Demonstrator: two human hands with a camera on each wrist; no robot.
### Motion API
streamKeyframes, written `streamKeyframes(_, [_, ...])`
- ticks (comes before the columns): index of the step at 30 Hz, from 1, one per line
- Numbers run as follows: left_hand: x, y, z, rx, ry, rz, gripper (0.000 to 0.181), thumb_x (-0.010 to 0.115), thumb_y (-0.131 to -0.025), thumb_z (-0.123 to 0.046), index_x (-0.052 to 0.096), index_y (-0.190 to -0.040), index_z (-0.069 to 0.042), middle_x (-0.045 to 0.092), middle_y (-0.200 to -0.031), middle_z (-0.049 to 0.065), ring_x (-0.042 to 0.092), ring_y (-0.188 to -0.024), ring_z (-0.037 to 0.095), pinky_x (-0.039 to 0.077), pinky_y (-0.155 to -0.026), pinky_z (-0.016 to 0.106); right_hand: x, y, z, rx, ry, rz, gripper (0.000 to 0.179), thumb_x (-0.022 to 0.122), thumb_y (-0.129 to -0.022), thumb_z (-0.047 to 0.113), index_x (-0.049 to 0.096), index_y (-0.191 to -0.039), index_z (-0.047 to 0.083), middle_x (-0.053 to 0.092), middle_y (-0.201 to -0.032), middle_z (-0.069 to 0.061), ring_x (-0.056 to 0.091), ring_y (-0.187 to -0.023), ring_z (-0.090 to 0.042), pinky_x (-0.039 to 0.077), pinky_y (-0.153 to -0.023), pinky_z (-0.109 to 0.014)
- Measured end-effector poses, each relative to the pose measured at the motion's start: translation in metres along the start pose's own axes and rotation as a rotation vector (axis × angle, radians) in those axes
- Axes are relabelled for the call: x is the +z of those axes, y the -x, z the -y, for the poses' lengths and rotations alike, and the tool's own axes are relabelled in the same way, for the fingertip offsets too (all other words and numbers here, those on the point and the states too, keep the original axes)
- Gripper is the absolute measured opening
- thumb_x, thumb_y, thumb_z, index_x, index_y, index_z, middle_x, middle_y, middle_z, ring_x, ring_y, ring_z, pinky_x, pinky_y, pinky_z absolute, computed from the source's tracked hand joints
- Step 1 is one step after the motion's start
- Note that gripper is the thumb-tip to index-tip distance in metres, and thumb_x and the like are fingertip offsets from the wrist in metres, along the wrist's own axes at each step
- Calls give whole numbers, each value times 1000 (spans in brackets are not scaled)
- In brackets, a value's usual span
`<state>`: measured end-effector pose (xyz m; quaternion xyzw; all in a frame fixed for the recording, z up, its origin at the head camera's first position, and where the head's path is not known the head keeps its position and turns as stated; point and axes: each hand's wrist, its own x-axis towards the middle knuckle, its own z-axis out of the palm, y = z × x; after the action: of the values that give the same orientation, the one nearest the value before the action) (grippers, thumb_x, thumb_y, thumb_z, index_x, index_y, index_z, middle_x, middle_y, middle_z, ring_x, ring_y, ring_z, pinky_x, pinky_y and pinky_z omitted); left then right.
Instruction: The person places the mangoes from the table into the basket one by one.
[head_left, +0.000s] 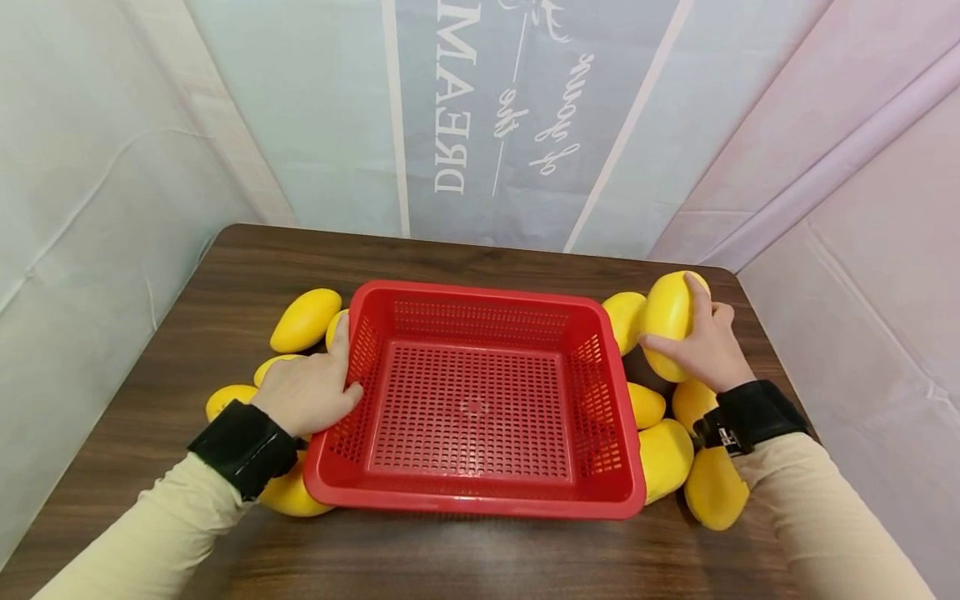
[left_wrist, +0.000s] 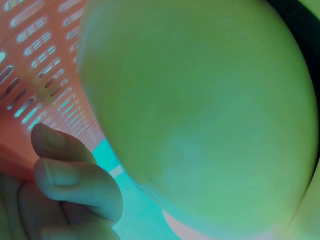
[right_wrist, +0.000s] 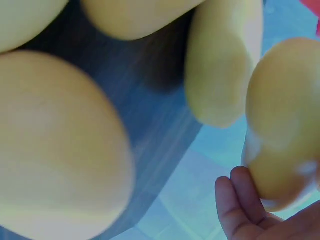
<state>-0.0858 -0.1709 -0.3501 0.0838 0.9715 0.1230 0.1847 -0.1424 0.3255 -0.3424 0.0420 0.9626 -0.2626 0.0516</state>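
My right hand (head_left: 711, 346) grips a yellow mango (head_left: 667, 321), thumb on its near side and fingers over the top right. In the right wrist view, fingertips press against this mango (right_wrist: 282, 125). It is raised over other mangoes beside the right wall of a red plastic basket (head_left: 480, 504). At the basket's left rim, my left hand (head_left: 311, 392) holds on, with the thumb on the inner side. The left wrist view has curled fingers (left_wrist: 80, 180) by the slotted basket wall (left_wrist: 35, 55), and a large mango (left_wrist: 200, 115) close to the camera.
Several mangoes lie left of the basket, among them a mango (head_left: 306, 320) at the back. More are grouped on the right, including a mango (head_left: 716, 487) near the front. The dark wooden table (head_left: 450, 558) meets hanging cloth (head_left: 330, 125) at its back.
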Motion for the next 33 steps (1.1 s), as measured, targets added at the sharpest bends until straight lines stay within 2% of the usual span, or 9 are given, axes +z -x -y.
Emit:
streamKeyframes(8, [0,0,0,-5,8,13,98,54,-93,-28,-17,-154,0,53,-60,2,53,-43,15,43,-45,29,-2,7,30,-102,-24,-2,111,76,-82,45,-1,-160,24,14,-143,-38,45,-106,-50,47,-79,-52])
streamKeyframes(18, [0,1,-1,-2,-1,3,98,54,-93,-28,-16,-154,1,52,-60,2,52,-43,15,42,-45,29,3,21,72,-260,-69,64,110,80,-80,31,6,-160,25,18,-144,-31,36,-119,-46,46,-80,-49])
streamKeyframes(24, [0,1,-2,1,-6,-5,97,54,-93,-30,-14,-155,1,52,-60,1,52,-43,15,41,-45,29,13,27,88,-332,-54,92,108,81,-77,28,12,-159,29,22,-142,-29,44,-110,-41,47,-79,-46])
streamKeyframes(33, [0,1,-1,1,-1,-6,97,54,-93,-29,-14,-155,2,52,-60,1,52,-44,15,42,-45,29,32,41,117,-404,-26,184,108,84,-73,28,17,-158,32,25,-143,-24,48,-109,-39,48,-80,-44])
